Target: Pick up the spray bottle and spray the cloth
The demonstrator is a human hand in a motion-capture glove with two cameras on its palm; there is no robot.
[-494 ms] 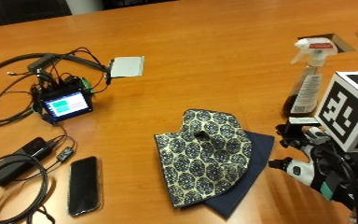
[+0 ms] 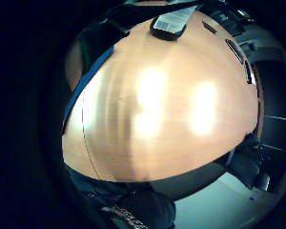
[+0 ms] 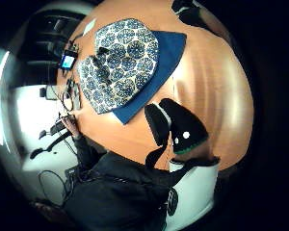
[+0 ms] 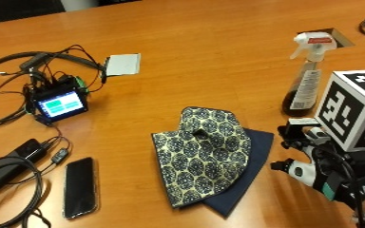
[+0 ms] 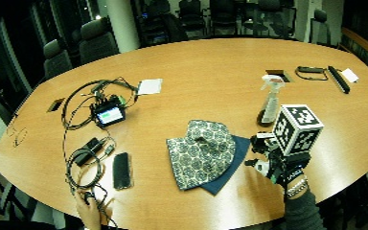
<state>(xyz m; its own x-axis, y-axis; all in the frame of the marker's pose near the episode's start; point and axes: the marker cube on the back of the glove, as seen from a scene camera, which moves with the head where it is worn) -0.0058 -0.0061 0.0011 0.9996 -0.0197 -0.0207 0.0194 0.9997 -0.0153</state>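
While beside the cloth [image 4: 203,156], gloved right hand [image 4: 325,173] holding nothing, finger spread unclear; phone [image 4: 81,187], cables [image 4: 8,166] well apart; spray bottle [image 4: 307,76] upright, nozzle toward cloth side.

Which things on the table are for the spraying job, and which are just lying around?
For the job: spray bottle, cloth, gloved hand.

Just lying around: phone, small screen device with its cables, white card, black power brick.
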